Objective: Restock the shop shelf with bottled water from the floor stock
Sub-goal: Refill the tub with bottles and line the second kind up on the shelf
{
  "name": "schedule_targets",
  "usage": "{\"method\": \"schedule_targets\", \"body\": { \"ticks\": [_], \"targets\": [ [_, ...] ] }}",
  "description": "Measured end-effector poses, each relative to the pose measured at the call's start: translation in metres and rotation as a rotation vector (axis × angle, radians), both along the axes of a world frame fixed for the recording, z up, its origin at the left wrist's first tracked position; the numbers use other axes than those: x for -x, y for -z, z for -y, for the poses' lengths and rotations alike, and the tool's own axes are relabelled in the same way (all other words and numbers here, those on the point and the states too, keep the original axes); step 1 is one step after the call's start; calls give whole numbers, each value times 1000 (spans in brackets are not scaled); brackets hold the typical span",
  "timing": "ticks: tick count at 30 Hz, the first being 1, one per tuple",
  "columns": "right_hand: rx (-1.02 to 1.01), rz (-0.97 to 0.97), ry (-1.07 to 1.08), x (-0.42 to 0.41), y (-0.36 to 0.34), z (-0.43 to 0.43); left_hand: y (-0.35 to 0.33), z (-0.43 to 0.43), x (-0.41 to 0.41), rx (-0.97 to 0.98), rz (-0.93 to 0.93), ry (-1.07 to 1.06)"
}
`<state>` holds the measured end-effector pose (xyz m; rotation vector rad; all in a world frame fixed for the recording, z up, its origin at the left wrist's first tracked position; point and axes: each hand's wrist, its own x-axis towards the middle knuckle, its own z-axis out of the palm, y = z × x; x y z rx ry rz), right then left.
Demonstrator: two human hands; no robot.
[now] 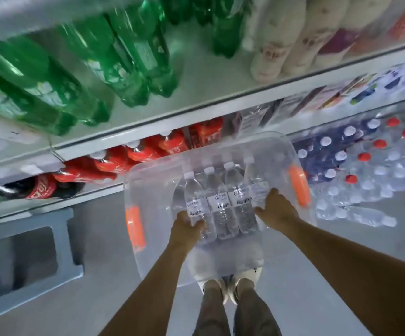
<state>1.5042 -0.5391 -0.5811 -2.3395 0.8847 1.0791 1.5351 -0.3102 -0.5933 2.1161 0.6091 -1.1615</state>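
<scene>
A clear plastic bin (153, 173) with orange handles sits on the floor in front of the shelf. Inside it stand several water bottles (220, 202) with white caps, side by side in a row. My left hand (187, 226) grips the leftmost bottle of the row near its base. My right hand (277, 207) presses against the rightmost bottle, fingers spread over its side. Both hands squeeze the row between them. Floor stock of bottled water (371, 170) with white and red caps lies to the right of the bin.
The shelf edge (148, 132) runs across above the bin, with green soda bottles (51, 88) on the upper level and red cola bottles (128, 156) below. A grey plastic stool (27, 258) stands on the floor at left. My feet are just behind the bin.
</scene>
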Motion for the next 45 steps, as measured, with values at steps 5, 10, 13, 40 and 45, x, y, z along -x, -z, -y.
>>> {"method": "schedule_targets", "body": {
  "ticks": [5,10,13,40,45],
  "targets": [
    [275,33,-117,3,44,-22,62,12,1,-47,89,-64],
    [335,47,-177,4,59,-22,77,23,0,-120,156,26],
    [148,10,39,-6,47,-14,71,20,-3,-110,148,-14],
    [-1019,502,440,-16,-368,-31,-376,12,-18,830,395,-171],
    [-992,783,309,-13,-452,-40,-454,9,-21,890,602,-156]
  ]
}}
